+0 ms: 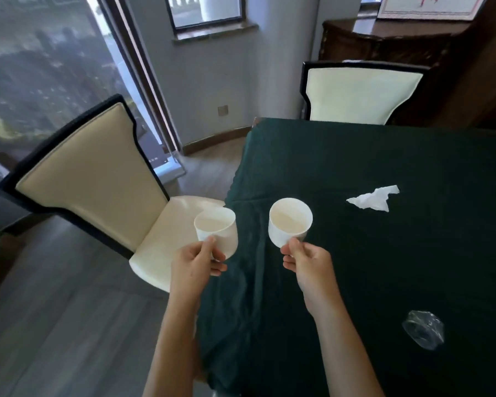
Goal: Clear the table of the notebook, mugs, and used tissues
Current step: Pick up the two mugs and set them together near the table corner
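Left hand (194, 260) outstretched, gripping white mug (216, 228) | right hand (307, 263) outstretched, gripping second mug (289, 222) above table (384, 253)

No writing, label, brand or number could be read anywhere in the view. The two white mugs (216, 229) (289, 220) bore no print, and the framed picture (425, 5) at the top right showed only a red shape, too cropped to make out as lettering.

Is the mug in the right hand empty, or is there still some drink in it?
Empty: the mug in the right hand shows only bare white inside.
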